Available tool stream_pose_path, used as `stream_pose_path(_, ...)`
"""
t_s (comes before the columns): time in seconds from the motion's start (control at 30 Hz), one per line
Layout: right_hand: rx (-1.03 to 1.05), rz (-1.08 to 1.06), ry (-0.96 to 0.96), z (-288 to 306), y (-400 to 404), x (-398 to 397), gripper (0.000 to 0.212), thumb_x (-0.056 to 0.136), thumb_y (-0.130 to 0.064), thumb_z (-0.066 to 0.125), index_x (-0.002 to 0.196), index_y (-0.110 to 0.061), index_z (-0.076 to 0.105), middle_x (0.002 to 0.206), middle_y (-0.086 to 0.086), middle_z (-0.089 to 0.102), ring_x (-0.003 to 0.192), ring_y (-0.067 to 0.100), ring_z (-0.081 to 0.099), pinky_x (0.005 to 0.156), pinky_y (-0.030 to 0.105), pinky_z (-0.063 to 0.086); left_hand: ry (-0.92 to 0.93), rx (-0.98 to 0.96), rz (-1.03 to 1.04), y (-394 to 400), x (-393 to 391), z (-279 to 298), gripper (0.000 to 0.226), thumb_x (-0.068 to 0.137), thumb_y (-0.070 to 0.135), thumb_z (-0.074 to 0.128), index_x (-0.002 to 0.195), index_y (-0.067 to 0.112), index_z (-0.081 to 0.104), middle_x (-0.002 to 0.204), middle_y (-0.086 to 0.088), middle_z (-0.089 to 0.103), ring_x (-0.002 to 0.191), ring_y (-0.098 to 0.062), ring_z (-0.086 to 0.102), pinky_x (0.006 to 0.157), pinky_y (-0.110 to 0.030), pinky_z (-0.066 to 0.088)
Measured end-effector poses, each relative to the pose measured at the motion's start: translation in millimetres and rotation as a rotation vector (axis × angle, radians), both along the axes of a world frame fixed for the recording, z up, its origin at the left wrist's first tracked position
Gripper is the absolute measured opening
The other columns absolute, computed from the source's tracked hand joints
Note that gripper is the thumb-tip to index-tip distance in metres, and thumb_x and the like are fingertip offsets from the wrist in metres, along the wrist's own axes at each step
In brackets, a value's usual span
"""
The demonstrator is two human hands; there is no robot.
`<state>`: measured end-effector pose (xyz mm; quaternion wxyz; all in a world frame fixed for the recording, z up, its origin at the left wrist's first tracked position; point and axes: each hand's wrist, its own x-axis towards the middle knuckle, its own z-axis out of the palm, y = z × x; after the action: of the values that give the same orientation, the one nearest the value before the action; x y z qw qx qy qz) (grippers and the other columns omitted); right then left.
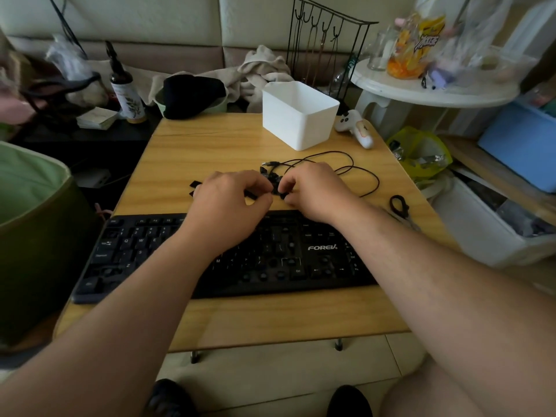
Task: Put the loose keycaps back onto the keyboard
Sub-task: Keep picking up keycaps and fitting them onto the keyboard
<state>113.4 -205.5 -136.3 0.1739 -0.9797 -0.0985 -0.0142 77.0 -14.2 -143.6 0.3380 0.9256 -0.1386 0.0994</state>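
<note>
Where keycaps point(272, 180) lie, both hands' fingers point(261, 188) prob pinching

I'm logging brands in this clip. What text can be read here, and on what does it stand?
"FOREV" on the black keyboard, right of centre.
"Q", "W", "E", "S", "Z", "M" on its keycap legends; the other legends are too small or blurred.
Snack bag on the round white table: bold lettering, unreadable.
Bottle label: unreadable.

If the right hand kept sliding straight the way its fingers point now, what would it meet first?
Probably the small pile of loose black keycaps at the right hand's fingertips, then the left hand just beyond; depth is uncertain.
</note>
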Motion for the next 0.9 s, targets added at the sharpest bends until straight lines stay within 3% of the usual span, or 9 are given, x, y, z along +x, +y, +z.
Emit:
stream_pose_path(0.17, -0.012, 0.011, 0.01, 1.0, -0.4, 1.4, 0.016, 0.094, -0.022, 0.073, 0.106, -0.031, 0.077, 0.109, -0.006, 0.073, 0.107, 0.017, 0.062, 0.093, 0.032, 0.05, 0.034, -0.011, -0.017, 4.6, -0.5, -4.1, 0.014, 0.093, 0.041, 0.067, 0.106, 0.047, 0.069, 0.091, 0.035, 0.062, 0.113, -0.012, 0.059, 0.102, -0.047, 0.049)
stream_pose_path(0.27, 0.419, -0.017, 0.069, 13.5, -6.5, -3.4, 0.016, 0.092, -0.014, 0.076, 0.095, -0.029, 0.078, 0.09, -0.015, 0.074, 0.089, 0.003, 0.067, 0.085, 0.023, 0.051, 0.045, -0.123, -0.012, 7.0, -2.4, -2.8, 0.022, 0.093, 0.036, 0.072, 0.114, 0.042, 0.07, 0.094, 0.026, 0.07, 0.104, 0.0, 0.063, 0.094, -0.028, 0.05)
stream_pose_path(0.37, 0.831, 0.049, 0.216, 21.5, -5.9, -13.2, 0.018, 0.093, -0.001, 0.071, 0.093, -0.018, 0.076, 0.084, -0.003, 0.074, 0.074, 0.0, 0.065, 0.071, 0.012, 0.049, 0.088, -0.323, -0.031, 5.8, -10.6, 3.2, 0.025, 0.092, 0.031, 0.076, 0.114, 0.041, 0.07, 0.094, 0.022, 0.074, 0.095, 0.007, 0.065, 0.081, -0.015, 0.047)
stream_pose_path(0.43, 0.954, 0.069, 0.311, 20.9, -3.2, -19.7, 0.011, 0.094, -0.004, 0.07, 0.096, -0.013, 0.076, 0.092, 0.016, 0.071, 0.076, 0.01, 0.063, 0.068, 0.014, 0.047, 0.108, -0.453, -0.039, 4.6, -15.9, 7.3, 0.021, 0.091, 0.027, 0.078, 0.106, 0.04, 0.072, 0.092, 0.02, 0.076, 0.091, 0.002, 0.068, 0.078, -0.019, 0.05)
stream_pose_path(0.5, 1.039, 0.085, 0.358, 18.0, -2.8, -21.2, 0.008, 0.088, -0.014, 0.077, 0.095, -0.015, 0.079, 0.101, 0.029, 0.069, 0.089, 0.028, 0.059, 0.083, 0.028, 0.045, 0.115, -0.543, -0.055, 3.7, -20.3, 10.5, 0.018, 0.089, 0.024, 0.081, 0.101, 0.035, 0.074, 0.092, 0.016, 0.077, 0.089, -0.001, 0.071, 0.08, -0.025, 0.054)
stream_pose_path(0.6, 1.159, 0.095, 0.394, 16.1, -3.7, -20.9, 0.03, 0.066, -0.036, 0.091, 0.09, -0.02, 0.082, 0.102, 0.023, 0.068, 0.101, 0.033, 0.053, 0.09, 0.045, 0.036, 0.15, -0.649, -0.082, 3.9, -25.1, 13.0, 0.018, 0.087, 0.019, 0.083, 0.1, 0.027, 0.075, 0.092, 0.009, 0.079, 0.092, -0.008, 0.075, 0.091, -0.041, 0.058)
stream_pose_path(0.7, 1.179, 0.126, 0.379, 14.9, -4.5, -23.3, 0.046, 0.058, -0.048, 0.096, 0.092, -0.021, 0.082, 0.105, 0.021, 0.069, 0.102, 0.034, 0.055, 0.092, 0.047, 0.037, 0.176, -0.673, -0.088, 5.5, -27.1, 12.7, 0.018, 0.087, 0.02, 0.084, 0.101, 0.027, 0.075, 0.095, 0.007, 0.08, 0.097, -0.012, 0.076, 0.098, -0.054, 0.056)
stream_pose_path(0.8, 1.059, 0.128, 0.222, 20.0, -1.5, -28.3, 0.007, 0.084, -0.018, 0.083, 0.088, -0.021, 0.08, 0.092, 0.014, 0.073, 0.088, 0.025, 0.062, 0.083, 0.034, 0.049, 0.185, -0.658, -0.066, 7.5, -28.8, 13.8, 0.016, 0.088, 0.022, 0.083, 0.101, 0.028, 0.076, 0.094, 0.009, 0.08, 0.094, -0.011, 0.076, 0.095, -0.053, 0.058)
stream_pose_path(0.9, 0.747, 0.144, 0.016, 29.1, 5.7, -35.5, 0.017, 0.09, -0.008, 0.077, 0.093, -0.025, 0.08, 0.086, -0.006, 0.078, 0.08, 0.005, 0.068, 0.077, 0.02, 0.053, 0.199, -0.629, -0.025, 10.9, -27.5, 16.7, 0.012, 0.089, 0.024, 0.081, 0.098, 0.027, 0.076, 0.089, 0.008, 0.08, 0.087, -0.016, 0.076, 0.089, -0.048, 0.061)
